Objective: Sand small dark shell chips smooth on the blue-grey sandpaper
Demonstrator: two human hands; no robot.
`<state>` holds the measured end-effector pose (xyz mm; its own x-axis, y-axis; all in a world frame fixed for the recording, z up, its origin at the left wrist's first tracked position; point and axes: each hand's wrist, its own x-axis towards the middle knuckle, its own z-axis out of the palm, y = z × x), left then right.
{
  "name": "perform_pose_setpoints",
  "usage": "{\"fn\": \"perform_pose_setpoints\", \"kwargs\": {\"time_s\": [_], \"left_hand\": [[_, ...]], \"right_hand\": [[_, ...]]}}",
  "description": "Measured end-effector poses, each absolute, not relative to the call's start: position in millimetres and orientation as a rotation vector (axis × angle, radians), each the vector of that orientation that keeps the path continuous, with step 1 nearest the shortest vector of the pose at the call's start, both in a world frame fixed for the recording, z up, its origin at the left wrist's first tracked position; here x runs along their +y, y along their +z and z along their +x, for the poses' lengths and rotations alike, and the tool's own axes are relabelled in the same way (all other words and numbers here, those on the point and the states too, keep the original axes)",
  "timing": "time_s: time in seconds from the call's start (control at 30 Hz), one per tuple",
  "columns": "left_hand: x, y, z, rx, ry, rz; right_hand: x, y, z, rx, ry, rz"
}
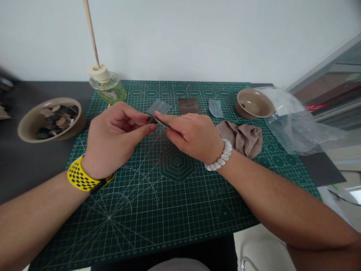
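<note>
A small dark piece (151,119) sits above the green cutting mat (135,235), pinched between the thumb and fingers of the left hand (114,137); the right hand (194,135) grips a thin grey sheet (163,123) against it. Beyond lie two blue-grey sheets (216,108) flanking a brown sheet (188,105), then a reed diffuser (108,88), a crumpled brown cloth (244,139) and two brown bowls (249,113)

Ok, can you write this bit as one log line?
left hand: pinching small dark piece | right hand: holding thin gray sheet at that piece | green mat: beneath both hands | bowl of pieces: left side
</note>
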<state>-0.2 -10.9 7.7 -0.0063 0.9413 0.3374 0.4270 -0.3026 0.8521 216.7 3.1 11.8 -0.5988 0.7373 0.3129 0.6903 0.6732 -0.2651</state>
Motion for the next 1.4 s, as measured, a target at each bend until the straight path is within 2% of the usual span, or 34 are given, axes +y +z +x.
{"fn": "perform_pose_setpoints", "kwargs": {"time_s": [0.3,0.8,1.17,1.4], "left_hand": [[-11,8,1,1.354,1.271,1.742],[-12,10,-8,1.404,1.147,2.327],[-10,7,-10,1.367,1.259,2.395],[-12,7,-11,1.504,1.220,2.296]], "right_hand": [[3,12,216,-2.480,0.246,-1.119],[10,-2,214,-2.150,0.933,-0.850],[14,2,217,-1.963,1.152,-0.902],[15,2,215,-1.843,1.329,-0.968]]}}
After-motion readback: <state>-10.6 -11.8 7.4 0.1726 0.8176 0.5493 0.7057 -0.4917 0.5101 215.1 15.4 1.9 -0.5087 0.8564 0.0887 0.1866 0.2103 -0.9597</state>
